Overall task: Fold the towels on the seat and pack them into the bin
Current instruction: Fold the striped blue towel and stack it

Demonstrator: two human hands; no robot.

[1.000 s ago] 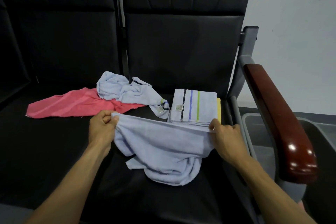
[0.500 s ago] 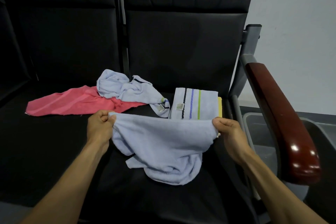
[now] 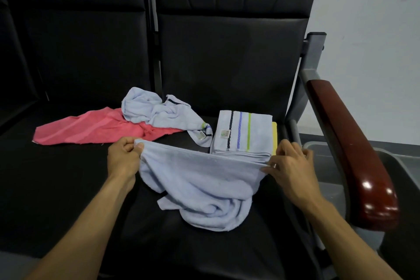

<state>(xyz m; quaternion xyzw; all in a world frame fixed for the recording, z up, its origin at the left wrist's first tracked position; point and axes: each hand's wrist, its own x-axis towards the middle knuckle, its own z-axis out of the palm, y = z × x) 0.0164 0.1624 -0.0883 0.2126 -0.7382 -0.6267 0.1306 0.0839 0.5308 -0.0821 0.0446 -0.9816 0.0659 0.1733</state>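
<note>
Left hand (image 3: 123, 159) and right hand (image 3: 289, 163), set apart, each pinch a top corner of the light blue towel (image 3: 204, 185), its bulk bunched on the black seat (image 3: 68, 188).

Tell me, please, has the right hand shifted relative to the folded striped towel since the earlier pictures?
Yes. The right hand has slid a little toward the person, and now sits at the near right corner of the folded striped towel.

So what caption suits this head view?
Both hands, left hand and right hand, stretch a light blue towel over the black seat.
</note>
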